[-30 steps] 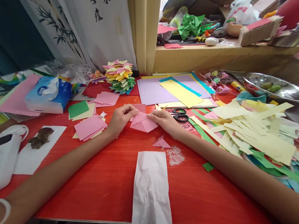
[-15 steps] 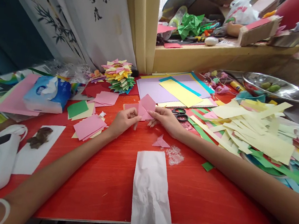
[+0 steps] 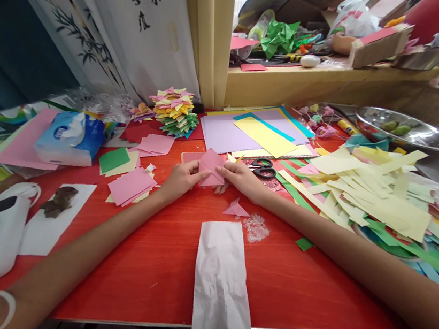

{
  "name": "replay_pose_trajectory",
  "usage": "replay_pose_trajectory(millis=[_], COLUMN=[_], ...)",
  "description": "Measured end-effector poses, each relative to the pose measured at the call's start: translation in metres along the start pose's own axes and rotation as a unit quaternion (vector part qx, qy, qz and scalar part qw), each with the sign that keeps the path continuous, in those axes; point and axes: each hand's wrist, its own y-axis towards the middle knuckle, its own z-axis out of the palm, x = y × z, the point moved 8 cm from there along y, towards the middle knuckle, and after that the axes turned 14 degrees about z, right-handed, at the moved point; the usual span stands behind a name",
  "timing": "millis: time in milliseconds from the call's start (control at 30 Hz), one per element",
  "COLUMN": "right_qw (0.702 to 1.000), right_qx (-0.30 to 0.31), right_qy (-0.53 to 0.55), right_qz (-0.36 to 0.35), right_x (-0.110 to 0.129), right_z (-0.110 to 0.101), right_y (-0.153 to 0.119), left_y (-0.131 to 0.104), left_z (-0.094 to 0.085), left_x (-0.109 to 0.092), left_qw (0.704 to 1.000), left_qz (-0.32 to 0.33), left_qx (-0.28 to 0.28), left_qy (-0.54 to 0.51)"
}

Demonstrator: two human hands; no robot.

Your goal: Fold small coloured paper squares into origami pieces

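Left hand point(image 3: 181, 180) and right hand point(image 3: 245, 180), fingers point(image 3: 202, 175) clamped, pinch the folded pink paper point(image 3: 210, 162) from either side, seemingly for steadiness!

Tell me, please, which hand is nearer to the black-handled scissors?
Right. The right hand is close to the scissors, on their near left side; the left hand is farther left, at the other side of the pink folded paper.

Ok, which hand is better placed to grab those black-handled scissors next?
Probably the right hand: the black-handled scissors lie close by it, while the left hand is farther off, across the folded pink paper both hold.
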Motion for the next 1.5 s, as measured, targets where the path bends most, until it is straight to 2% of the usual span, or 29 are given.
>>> replay_pose_trajectory(millis=[133, 300, 433, 567, 900, 1100, 1233, 1500], right_qw=[1.000, 0.999, 0.999, 0.995, 0.983, 0.978, 0.978, 0.981], right_qx=[0.005, -0.036, -0.012, -0.029, -0.008, 0.000, -0.003, 0.015], right_qy=[-0.017, 0.012, 0.050, 0.091, 0.181, 0.208, 0.209, 0.194], right_qz=[0.014, -0.014, -0.007, -0.010, -0.006, 0.001, 0.016, 0.007], right_x=[-0.004, -0.004, -0.007, -0.005, -0.007, -0.010, -0.009, -0.008], right_z=[0.000, -0.009, -0.007, -0.011, -0.011, -0.013, -0.010, -0.007], right_y=[0.002, 0.004, 0.007, 0.006, 0.005, 0.007, 0.006, 0.007], left_y=[0.000, -0.001, 0.001, 0.003, 0.001, 0.000, -0.001, -0.002], left_z=[-0.008, -0.007, -0.005, -0.005, -0.010, -0.011, -0.010, -0.010], left_x=[-0.002, 0.002, 0.004, 0.005, 0.011, 0.000, -0.008, -0.011], left_qw=[0.998, 0.999, 0.995, 0.988, 0.982, 0.987, 0.993, 0.998], left_qz=[0.006, -0.001, -0.007, -0.010, -0.012, 0.006, 0.022, 0.045], left_qx=[-0.051, -0.044, -0.053, -0.069, -0.097, -0.105, -0.081, -0.042], left_qy=[-0.027, -0.027, -0.080, -0.137, -0.162, -0.123, -0.077, 0.004])
